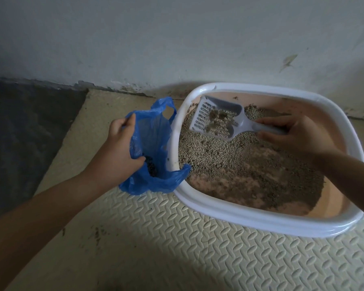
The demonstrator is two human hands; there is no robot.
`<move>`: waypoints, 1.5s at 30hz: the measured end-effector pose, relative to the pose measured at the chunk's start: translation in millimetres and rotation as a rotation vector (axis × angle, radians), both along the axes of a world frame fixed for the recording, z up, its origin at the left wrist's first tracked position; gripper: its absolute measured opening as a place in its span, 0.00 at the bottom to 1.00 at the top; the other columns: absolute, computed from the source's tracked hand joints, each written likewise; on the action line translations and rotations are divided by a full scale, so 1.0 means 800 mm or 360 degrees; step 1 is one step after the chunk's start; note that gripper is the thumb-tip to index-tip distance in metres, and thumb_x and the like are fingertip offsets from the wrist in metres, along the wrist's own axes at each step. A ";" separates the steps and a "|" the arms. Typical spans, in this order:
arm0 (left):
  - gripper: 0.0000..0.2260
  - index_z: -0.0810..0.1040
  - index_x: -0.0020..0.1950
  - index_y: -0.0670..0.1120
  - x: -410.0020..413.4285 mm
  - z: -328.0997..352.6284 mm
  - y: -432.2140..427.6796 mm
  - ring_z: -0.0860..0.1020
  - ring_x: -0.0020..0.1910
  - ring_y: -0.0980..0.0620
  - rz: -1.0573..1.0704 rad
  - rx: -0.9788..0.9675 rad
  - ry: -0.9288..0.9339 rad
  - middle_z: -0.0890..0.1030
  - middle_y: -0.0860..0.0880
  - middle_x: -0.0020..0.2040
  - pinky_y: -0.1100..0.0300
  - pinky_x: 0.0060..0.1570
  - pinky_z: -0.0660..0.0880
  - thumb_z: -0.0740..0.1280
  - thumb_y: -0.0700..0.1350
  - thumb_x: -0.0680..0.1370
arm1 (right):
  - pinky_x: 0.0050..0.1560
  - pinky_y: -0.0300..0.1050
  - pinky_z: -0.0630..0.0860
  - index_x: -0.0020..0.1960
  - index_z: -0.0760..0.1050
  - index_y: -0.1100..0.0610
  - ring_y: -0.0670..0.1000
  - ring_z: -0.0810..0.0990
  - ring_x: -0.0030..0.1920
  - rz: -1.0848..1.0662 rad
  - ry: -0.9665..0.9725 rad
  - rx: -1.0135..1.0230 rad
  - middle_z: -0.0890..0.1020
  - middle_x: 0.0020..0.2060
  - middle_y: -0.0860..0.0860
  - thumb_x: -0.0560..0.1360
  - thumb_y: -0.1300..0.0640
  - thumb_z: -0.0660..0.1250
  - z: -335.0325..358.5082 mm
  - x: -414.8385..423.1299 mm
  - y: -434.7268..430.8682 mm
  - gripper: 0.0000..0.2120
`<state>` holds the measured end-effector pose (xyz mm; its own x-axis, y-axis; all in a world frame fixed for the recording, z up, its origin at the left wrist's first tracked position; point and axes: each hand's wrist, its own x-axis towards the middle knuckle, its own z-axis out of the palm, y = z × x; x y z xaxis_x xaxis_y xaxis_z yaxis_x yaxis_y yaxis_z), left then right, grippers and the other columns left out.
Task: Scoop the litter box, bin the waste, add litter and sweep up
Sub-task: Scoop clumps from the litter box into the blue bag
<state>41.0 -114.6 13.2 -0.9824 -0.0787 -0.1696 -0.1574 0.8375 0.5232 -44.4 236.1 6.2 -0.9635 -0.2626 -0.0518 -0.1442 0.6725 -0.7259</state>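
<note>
Two hands out, L hand [119, 150] gripping bag [153, 131], R hand [292, 135] gripping scoop [216, 120].

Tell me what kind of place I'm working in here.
Probably a cat's corner on a home floor: a litter box sits on a textured foam mat against a scuffed white wall.

Scoop [216, 120] handle end is buried in the right hand [296, 135]; nothing of it shows past the fingers. Left hand [118, 150] fingertips go behind the blue bag [153, 143] film, seen only dimly through it. Dark lumps low in the bag: too small and shadowed to identify. Bag covers part of the litter box [261, 217] left rim. Clumps on the scoop are blurred, can't separate waste from litter. Both forearms cut by frame edges. Dark mat [25, 133] runs off the left edge.
</note>
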 end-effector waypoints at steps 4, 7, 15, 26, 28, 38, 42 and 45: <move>0.43 0.46 0.78 0.51 -0.001 -0.003 -0.001 0.63 0.54 0.67 -0.0015 0.0002 -0.0009 0.55 0.55 0.69 0.79 0.44 0.62 0.71 0.40 0.73 | 0.26 0.24 0.64 0.60 0.79 0.57 0.34 0.72 0.23 -0.0012 -0.0013 -0.0009 0.74 0.22 0.29 0.71 0.60 0.73 0.000 -0.001 0.000 0.18; 0.43 0.46 0.78 0.51 -0.001 -0.003 -0.002 0.62 0.55 0.68 -0.0009 0.0010 -0.0012 0.54 0.56 0.70 0.81 0.43 0.62 0.71 0.40 0.73 | 0.25 0.24 0.63 0.60 0.78 0.55 0.34 0.72 0.23 -0.0007 -0.0012 -0.0023 0.75 0.22 0.31 0.71 0.61 0.73 0.003 0.001 -0.001 0.18; 0.43 0.46 0.78 0.50 -0.001 0.000 -0.004 0.64 0.54 0.65 -0.0012 0.0007 -0.0003 0.55 0.55 0.70 0.70 0.51 0.63 0.71 0.40 0.73 | 0.28 0.24 0.65 0.57 0.79 0.49 0.36 0.72 0.25 0.0135 -0.0013 -0.0092 0.77 0.24 0.34 0.70 0.57 0.74 0.013 0.002 -0.022 0.16; 0.43 0.46 0.78 0.51 0.010 0.006 -0.033 0.62 0.51 0.72 0.0033 0.0111 0.0013 0.54 0.61 0.62 0.84 0.43 0.63 0.70 0.38 0.73 | 0.45 0.32 0.78 0.55 0.82 0.45 0.37 0.82 0.40 0.0638 -0.0047 0.0031 0.85 0.43 0.40 0.69 0.55 0.76 0.022 -0.013 -0.108 0.15; 0.43 0.46 0.78 0.50 0.014 0.008 -0.038 0.63 0.48 0.75 0.0037 0.0133 0.0013 0.53 0.61 0.61 0.86 0.42 0.61 0.71 0.38 0.73 | 0.45 0.37 0.79 0.55 0.82 0.43 0.38 0.82 0.39 0.0699 0.0009 0.0121 0.85 0.42 0.41 0.69 0.55 0.75 0.023 -0.013 -0.129 0.15; 0.43 0.48 0.78 0.48 0.023 0.005 -0.061 0.63 0.53 0.72 0.0071 0.0193 0.0076 0.55 0.58 0.62 0.85 0.46 0.62 0.72 0.38 0.71 | 0.38 0.43 0.73 0.57 0.81 0.43 0.50 0.81 0.36 0.0901 0.0465 0.0388 0.82 0.34 0.43 0.71 0.53 0.72 0.023 -0.011 -0.191 0.15; 0.44 0.47 0.78 0.49 0.026 0.002 -0.069 0.63 0.53 0.72 0.0083 0.0181 0.0077 0.55 0.59 0.62 0.84 0.46 0.63 0.71 0.35 0.71 | 0.39 0.46 0.76 0.56 0.82 0.44 0.51 0.81 0.37 0.0870 0.0492 0.0377 0.83 0.34 0.45 0.71 0.53 0.72 0.023 -0.021 -0.188 0.14; 0.44 0.46 0.78 0.50 0.028 0.002 -0.069 0.64 0.52 0.72 0.0091 0.0201 0.0052 0.54 0.61 0.61 0.84 0.45 0.64 0.71 0.35 0.71 | 0.33 0.45 0.74 0.57 0.81 0.43 0.57 0.82 0.37 0.0920 0.0859 0.0538 0.84 0.37 0.48 0.71 0.52 0.72 0.016 -0.011 -0.190 0.15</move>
<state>63.4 -170.1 14.5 -0.9820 -0.1147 -0.1499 -0.1842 0.7549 0.6294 -53.1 83.9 19.1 -0.5985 -0.7729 0.2109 -0.7986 0.5547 -0.2334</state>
